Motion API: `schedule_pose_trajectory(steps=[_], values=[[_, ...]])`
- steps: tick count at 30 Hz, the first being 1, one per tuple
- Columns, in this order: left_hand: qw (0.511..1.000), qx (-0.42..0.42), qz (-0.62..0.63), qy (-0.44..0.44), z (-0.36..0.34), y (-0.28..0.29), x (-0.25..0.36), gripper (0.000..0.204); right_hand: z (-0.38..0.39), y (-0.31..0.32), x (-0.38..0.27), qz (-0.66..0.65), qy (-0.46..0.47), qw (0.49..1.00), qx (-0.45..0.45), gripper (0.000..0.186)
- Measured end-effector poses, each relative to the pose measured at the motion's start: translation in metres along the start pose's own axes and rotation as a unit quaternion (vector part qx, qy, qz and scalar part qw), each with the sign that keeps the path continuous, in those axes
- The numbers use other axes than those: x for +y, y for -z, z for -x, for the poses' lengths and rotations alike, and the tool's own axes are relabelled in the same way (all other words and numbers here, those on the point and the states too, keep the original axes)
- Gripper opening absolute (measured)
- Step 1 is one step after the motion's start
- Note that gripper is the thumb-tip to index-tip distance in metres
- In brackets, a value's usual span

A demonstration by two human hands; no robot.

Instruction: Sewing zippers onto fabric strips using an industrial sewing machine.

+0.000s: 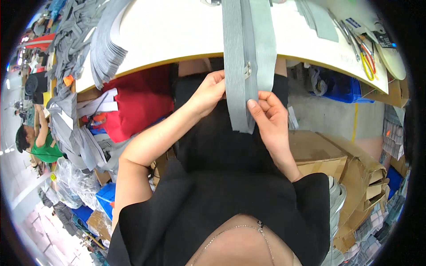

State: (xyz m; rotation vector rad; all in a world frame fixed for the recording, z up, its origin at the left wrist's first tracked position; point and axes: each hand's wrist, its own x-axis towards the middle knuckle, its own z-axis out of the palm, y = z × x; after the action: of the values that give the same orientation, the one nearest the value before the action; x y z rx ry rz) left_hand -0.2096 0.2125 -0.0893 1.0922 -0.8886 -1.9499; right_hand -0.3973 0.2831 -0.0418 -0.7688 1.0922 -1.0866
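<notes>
Long grey fabric strips (235, 40) with a grey zipper and metal slider (247, 69) run from the white worktable (177, 31) down over its front edge toward me, above my black-clad lap. My left hand (207, 95) grips the strips at their left edge a little below the slider, its fingertips hidden behind them. My right hand (270, 119) holds the right side near the loose lower end, thumb on the front and fingers curled.
Grey fabric pieces (106, 48) pile at the left; scissors (368, 66) and tools lie at the right. Below are red cloth (137, 102), a blue bin (335, 91) and cardboard boxes (319, 150). A person in green (44, 150) is at the far left.
</notes>
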Motion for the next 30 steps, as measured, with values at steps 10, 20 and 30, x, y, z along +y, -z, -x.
schedule_pose_trajectory(steps=[10, 20, 30], values=[[0.986, -0.083, -0.133, 0.05, 0.035, -0.024, 0.014, 0.023, 0.038, 0.026, -0.006, 0.136, -0.057, 0.989, -0.018, 0.017], [0.984, -0.085, -0.142, 0.062, 0.049, -0.039, 0.017, 0.027, 0.059, 0.02, -0.009, 0.183, -0.05, 0.982, -0.007, 0.026], [0.986, -0.113, -0.089, 0.079, 0.053, -0.037, 0.014, 0.029, 0.065, 0.021, -0.006, 0.368, 0.068, 0.927, 0.03, 0.032]])
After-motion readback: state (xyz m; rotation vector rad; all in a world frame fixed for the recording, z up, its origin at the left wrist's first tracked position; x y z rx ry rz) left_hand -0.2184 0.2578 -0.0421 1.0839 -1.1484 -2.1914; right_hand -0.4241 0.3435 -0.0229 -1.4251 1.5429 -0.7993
